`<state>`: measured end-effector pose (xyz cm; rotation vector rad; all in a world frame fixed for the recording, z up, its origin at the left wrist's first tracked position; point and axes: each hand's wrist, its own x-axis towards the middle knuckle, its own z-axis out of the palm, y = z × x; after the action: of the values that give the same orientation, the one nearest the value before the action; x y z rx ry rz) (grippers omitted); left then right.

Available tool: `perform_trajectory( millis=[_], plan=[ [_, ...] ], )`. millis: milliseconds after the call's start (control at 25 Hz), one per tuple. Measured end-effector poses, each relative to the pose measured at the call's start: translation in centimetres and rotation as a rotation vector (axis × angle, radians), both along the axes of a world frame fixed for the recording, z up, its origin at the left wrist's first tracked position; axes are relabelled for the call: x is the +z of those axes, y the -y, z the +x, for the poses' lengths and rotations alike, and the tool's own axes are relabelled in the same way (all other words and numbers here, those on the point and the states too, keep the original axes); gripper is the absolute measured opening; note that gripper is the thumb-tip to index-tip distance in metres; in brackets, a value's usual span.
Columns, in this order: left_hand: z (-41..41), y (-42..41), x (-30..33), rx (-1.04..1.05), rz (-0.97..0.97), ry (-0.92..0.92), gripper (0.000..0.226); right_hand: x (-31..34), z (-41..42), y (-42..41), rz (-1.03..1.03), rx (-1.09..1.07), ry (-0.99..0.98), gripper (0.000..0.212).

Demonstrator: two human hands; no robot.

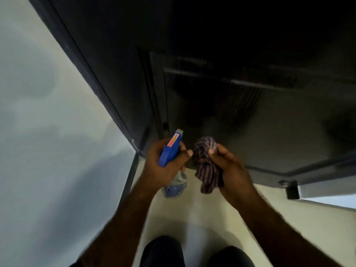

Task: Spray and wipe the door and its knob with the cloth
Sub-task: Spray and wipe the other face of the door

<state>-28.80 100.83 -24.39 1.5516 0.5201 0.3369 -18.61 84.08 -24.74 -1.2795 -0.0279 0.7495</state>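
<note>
Currently both hands are raised before the dark door (250, 122), low down near its bottom edge. Left hand (159, 166) grips the spray bottle (171, 151): fingers curled round the neck under the blue trigger head, nozzle aimed at the door's lower panel by the frame (115, 105). Right hand (229, 168) holds the striped cloth (206, 164) bunched, thumb pinching it against the fingers, loose end hanging down. Cloth sits just beside the bottle, apart from the door. Knob not in view; frame is dim and partly blurred.

Step in hand, as judged: spraying the lower panel before wiping. To do it well, keep the nozzle square to the panel and clear of the cloth, mist lightly so liquid does not run onto the floor (202, 218), then wipe with a flat fold, not a ball. Louvred vent (240, 97) above will likely trap drips; work round it.
</note>
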Motion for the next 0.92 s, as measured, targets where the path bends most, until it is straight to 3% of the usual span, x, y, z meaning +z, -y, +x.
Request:
perform_trajectory(
  millis=[120,280,400,560,760,920],
  plan=[
    [-0.4,-0.9,5.2,-0.04,-0.021,0.057,0.029,4.7,-0.1,-0.9,-0.026,-0.076,-0.044,0.024],
    [1.3,-2.0,9.6,-0.132,0.052,0.177,0.02,10.1,0.5,-1.6,0.071,-0.249,-0.081,0.049],
    [3.0,-1.6,12.5,-0.233,0.129,0.229,0.021,13.6,0.4,-0.1,0.185,-0.356,-0.087,0.039],
    [4.8,1.0,14.0,-0.312,0.148,0.28,0.021,15.0,-0.6,4.7,0.261,-0.54,-0.087,0.041],
    [6.7,8.9,14.0,-0.366,0.078,0.14,0.024,14.5,1.0,14.5,0.353,-0.79,-0.118,0.035],
    [5.8,17.6,14.8,-0.382,0.125,0.131,0.023,14.3,0.9,22.2,0.376,-0.791,-0.111,0.027]
  ],
)
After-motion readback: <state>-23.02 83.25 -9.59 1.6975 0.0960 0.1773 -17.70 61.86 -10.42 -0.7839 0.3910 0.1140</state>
